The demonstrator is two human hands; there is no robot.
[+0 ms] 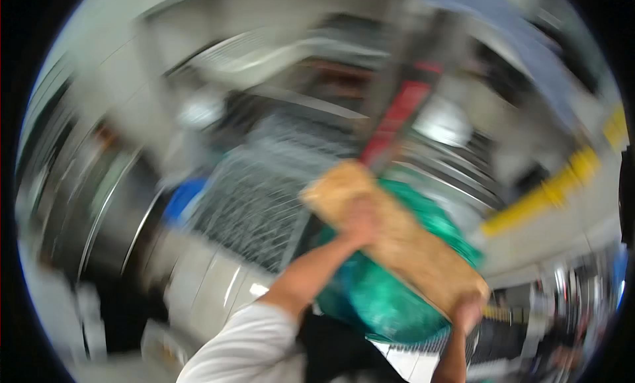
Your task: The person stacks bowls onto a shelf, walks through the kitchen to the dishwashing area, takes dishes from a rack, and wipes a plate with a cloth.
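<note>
A long tan block [408,241], like a loaf or a wrapped parcel, lies slantwise across the middle; blur hides its exact kind. My left hand [360,223] holds it near its far left end, the fingers smeared by motion. At the near right end, my right hand [468,310] grips the corner with its fingers curled around it. Under the block is a green plastic bag [390,300], showing on both sides of it. The block hides the middle of the bag.
Grey wire-mesh baskets or racks [248,201] stand left of the bag, by a blue object [185,201]. A red strip [400,115] runs up a post ahead. A yellow bar [546,194] is at right. Pale floor tiles [211,277] show at lower left.
</note>
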